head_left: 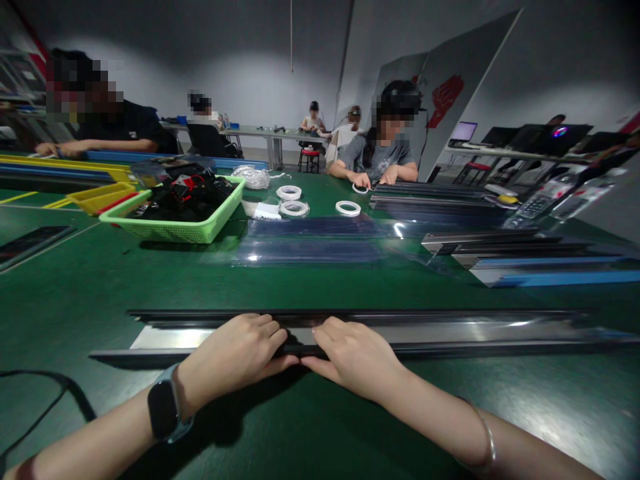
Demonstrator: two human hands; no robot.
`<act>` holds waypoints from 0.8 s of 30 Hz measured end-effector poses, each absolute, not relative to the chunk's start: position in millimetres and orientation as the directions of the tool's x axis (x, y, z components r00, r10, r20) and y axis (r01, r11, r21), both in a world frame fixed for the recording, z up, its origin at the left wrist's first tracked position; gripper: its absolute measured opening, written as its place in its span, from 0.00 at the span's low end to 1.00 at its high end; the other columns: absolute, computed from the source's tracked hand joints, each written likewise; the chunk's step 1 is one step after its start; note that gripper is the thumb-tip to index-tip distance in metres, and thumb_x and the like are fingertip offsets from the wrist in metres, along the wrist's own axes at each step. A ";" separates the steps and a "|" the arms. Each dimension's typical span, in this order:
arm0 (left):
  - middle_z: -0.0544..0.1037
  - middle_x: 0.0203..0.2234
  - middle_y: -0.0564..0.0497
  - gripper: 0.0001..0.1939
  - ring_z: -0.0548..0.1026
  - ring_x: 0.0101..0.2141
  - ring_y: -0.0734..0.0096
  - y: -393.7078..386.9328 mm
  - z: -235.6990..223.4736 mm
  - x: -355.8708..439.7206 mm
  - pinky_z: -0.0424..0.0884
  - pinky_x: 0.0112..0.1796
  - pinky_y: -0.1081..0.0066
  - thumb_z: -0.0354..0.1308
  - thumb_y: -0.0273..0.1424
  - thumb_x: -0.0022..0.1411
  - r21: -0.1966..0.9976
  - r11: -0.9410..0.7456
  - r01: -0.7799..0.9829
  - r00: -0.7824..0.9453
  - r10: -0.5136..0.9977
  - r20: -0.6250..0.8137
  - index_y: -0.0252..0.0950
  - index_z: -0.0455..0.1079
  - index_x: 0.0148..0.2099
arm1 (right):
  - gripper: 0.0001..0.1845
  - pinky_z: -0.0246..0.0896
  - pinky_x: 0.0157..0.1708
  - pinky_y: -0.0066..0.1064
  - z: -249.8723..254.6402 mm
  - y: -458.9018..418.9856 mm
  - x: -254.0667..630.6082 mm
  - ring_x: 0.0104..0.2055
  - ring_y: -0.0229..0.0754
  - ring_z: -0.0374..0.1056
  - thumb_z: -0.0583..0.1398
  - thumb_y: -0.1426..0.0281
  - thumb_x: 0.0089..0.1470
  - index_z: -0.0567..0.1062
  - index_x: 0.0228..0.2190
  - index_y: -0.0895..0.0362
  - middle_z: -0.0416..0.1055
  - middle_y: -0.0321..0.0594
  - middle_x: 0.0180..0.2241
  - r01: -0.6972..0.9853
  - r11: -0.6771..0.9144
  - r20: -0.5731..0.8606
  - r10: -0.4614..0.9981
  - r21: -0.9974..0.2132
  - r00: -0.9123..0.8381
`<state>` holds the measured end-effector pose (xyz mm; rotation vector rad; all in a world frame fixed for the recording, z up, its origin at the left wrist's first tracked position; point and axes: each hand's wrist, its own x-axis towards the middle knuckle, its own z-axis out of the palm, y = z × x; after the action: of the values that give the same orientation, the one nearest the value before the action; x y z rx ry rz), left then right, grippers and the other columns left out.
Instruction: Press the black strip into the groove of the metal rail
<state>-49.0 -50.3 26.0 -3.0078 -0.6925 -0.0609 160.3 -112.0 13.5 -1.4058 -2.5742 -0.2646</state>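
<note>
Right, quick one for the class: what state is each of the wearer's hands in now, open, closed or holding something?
Left hand: closed, holding the near edge of the strip.
Right hand: closed, holding the same edge.

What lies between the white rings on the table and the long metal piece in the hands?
In the head view, clear plastic sheeting lies between the white rings and the long metal piece, with green tabletop showing nearer the piece.

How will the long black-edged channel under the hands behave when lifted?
The channel is probably stiff, given its straight, raised black edges. Its glossy inner face could feel slippery. Being long and narrow, it may tip if raised off-centre.
</note>
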 end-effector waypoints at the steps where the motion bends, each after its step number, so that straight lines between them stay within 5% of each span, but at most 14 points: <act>1: 0.73 0.29 0.49 0.17 0.71 0.31 0.63 -50.9 25.7 -48.7 0.67 0.33 0.63 0.42 0.41 0.66 -0.044 -0.893 0.448 0.894 0.445 0.053 0.37 0.65 0.34 | 0.16 0.56 0.27 0.31 12.2 -112.1 160.4 0.32 0.43 0.66 0.55 0.57 0.56 0.70 0.30 0.58 0.70 0.39 0.28 0.846 0.527 0.269 0.807 0.075 -0.526; 24: 0.73 0.31 0.49 0.12 0.72 0.34 0.66 -47.9 30.4 -44.5 0.66 0.36 0.66 0.45 0.37 0.66 0.014 -0.895 0.447 0.893 0.447 0.052 0.36 0.65 0.38 | 0.21 0.56 0.28 0.32 13.3 -103.9 163.6 0.32 0.44 0.66 0.50 0.55 0.58 0.71 0.31 0.60 0.70 0.42 0.28 0.843 0.527 0.244 0.808 0.109 -0.537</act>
<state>-44.5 -47.9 30.4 -3.0580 -0.7215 -0.0845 163.6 -103.9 13.3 -1.4171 -2.5999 -0.3208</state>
